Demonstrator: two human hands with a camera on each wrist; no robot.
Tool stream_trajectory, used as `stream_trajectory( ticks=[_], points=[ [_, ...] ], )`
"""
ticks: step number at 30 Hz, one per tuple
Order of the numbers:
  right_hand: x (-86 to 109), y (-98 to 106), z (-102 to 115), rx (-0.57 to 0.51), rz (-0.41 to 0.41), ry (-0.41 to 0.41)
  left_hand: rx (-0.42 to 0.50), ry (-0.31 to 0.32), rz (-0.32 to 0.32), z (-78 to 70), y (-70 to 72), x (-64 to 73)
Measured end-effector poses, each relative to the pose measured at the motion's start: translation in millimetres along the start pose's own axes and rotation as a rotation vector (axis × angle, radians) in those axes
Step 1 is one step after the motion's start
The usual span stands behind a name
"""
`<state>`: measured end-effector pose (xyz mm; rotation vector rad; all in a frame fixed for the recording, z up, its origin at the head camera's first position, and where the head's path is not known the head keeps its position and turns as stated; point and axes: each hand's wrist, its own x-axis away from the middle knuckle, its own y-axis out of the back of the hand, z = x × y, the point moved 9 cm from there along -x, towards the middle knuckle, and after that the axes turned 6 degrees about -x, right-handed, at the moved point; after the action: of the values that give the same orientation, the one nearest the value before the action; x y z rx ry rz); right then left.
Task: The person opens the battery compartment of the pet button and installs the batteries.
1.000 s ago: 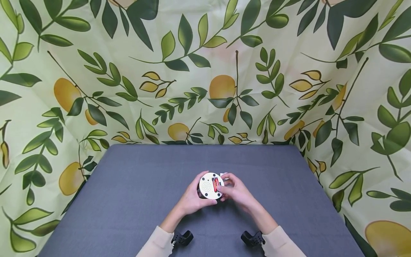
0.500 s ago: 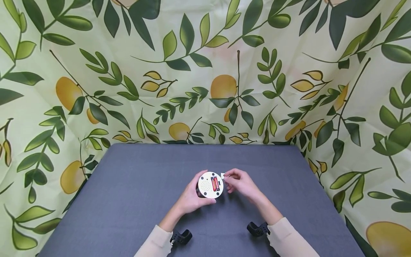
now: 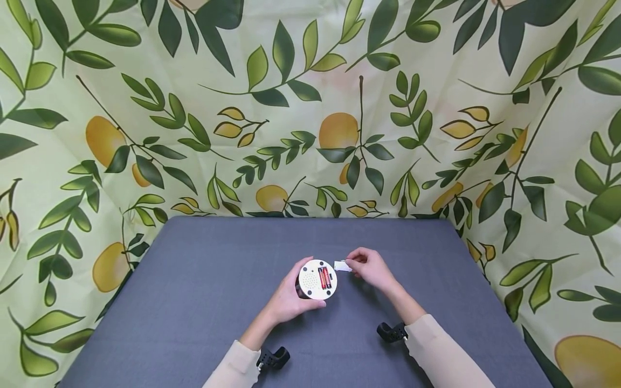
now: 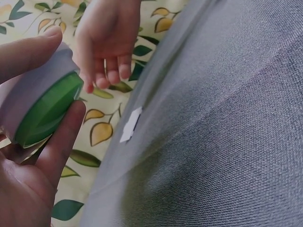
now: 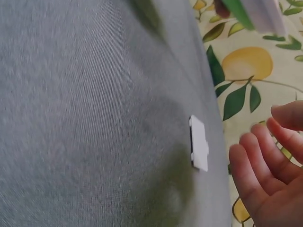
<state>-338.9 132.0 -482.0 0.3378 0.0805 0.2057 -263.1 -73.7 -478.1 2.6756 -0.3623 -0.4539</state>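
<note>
My left hand (image 3: 286, 302) grips a round device by its sides, thumb and fingers around it. The device's white underside (image 3: 310, 283) faces up in the head view, and its green part (image 4: 52, 111) shows in the left wrist view. Two red batteries (image 3: 324, 278) lie side by side in its uncovered compartment. To the right, a small white battery cover (image 5: 199, 143) lies flat on the table. My right hand (image 3: 374, 270) hovers over the cover's right end; the right wrist view shows loosely bent fingers (image 5: 265, 161) apart from it, holding nothing.
A grey-blue cloth covers the table (image 3: 218, 258). Behind it and at both sides hangs a fabric backdrop (image 3: 301, 118) printed with leaves and fruit. A black wrist mount sits on each forearm, the left one (image 3: 274, 358) close above the tabletop.
My right hand has left the batteries and moved right and slightly farther away, over the battery cover, which is now more exposed. My left hand keeps the device almost in place.
</note>
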Motion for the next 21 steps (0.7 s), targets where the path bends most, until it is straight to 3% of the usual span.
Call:
stream_trajectory(
  ticks=[8,12,21],
  points=[
    [-12.7,3,-4,0.215,-0.075,0.086,-0.003,0.002,-0.007,1.8,1.0,0.7],
    [-17.8,0,-7,0.263,-0.079,0.092,-0.005,0.023,-0.006,4.2,0.5,0.9],
    [-24.9,-8,-18,0.357,-0.077,0.098,-0.005,0.001,-0.010,1.3,1.0,1.9]
  ],
)
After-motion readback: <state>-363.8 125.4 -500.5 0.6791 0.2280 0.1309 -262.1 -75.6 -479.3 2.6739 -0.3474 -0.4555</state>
